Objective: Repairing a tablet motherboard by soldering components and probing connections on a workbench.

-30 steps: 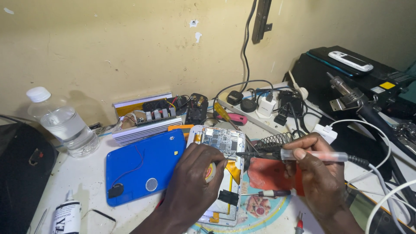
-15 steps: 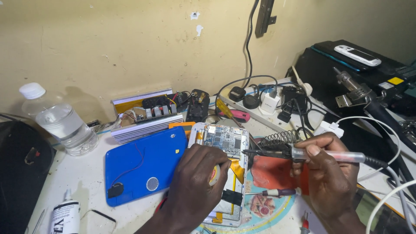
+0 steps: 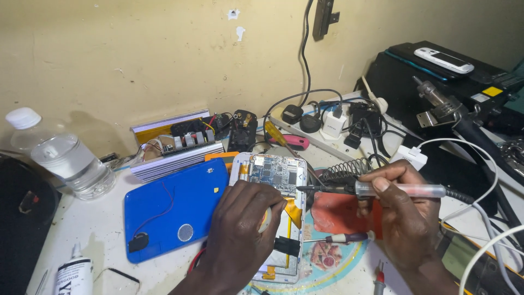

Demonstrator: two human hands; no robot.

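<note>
While the left hand [image 3: 240, 229] rests on one opened tablet [image 3: 271, 218] mid-surface, hiding its middle, its fingers curl round something pale, hard to identify. Right hand [image 3: 401, 216], fingers clamping one soldering iron [image 3: 376, 189], tip over the circuit board [image 3: 271, 170]. Two screwdrivers lie nearby.

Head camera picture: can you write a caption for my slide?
Right hand holds a soldering iron over an opened tablet's circuit board while the left hand rests on the tablet on a cluttered bench.
</note>
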